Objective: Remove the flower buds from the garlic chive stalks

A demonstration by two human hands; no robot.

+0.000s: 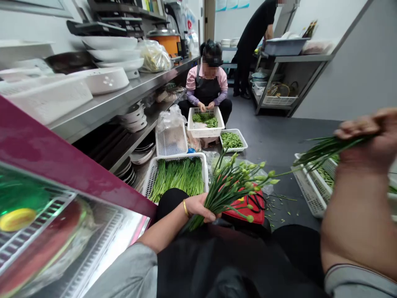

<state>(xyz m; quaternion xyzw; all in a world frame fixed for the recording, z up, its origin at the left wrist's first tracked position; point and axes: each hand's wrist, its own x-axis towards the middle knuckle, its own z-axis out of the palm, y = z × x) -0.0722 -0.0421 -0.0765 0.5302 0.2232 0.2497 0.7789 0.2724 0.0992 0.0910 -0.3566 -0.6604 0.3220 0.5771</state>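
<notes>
My left hand (203, 210) is closed around a thick bunch of garlic scapes (228, 182), green stems with pale buds at their tips, held above my lap. At the right, my right hand (376, 138) is raised and wrapped round a smaller bundle of green stems (331, 150), whose ends point left; it is slightly blurred. Below the right hand stands a white basket (310, 192) with cut green pieces in it. Ahead of my left hand, long green stems (180, 176) lie side by side in another white basket (149, 182).
A person (209, 82) crouches ahead, hands in a white basket (206, 131) of greens. Cut green pieces fill a small tray (245, 145) beside it. Steel shelving (149, 85) with dishes runs along the left, near a glass-fronted cabinet (102, 231). Another person (254, 37) bends at a counter behind.
</notes>
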